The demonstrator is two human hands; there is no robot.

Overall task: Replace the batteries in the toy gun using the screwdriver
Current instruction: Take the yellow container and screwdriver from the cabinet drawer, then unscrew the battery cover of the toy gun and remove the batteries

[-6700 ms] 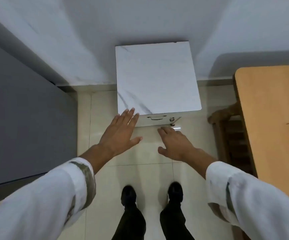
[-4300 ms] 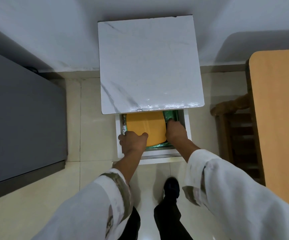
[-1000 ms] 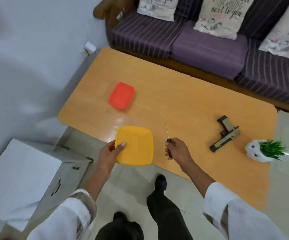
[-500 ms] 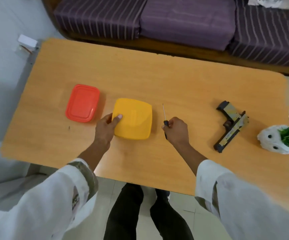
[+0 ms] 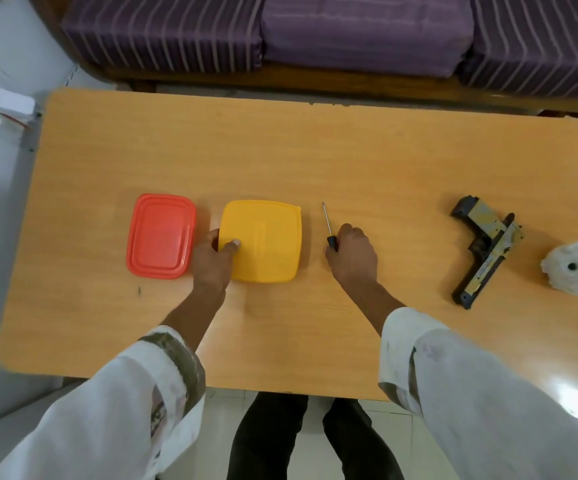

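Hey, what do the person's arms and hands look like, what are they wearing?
Long, loose white sleeves cover both arms. The left sleeve has a brownish-grey band at its cuff; the right sleeve shows faint smudges and a darker cuff edge. The left hand and right hand are bare, with no gloves or watch visible.
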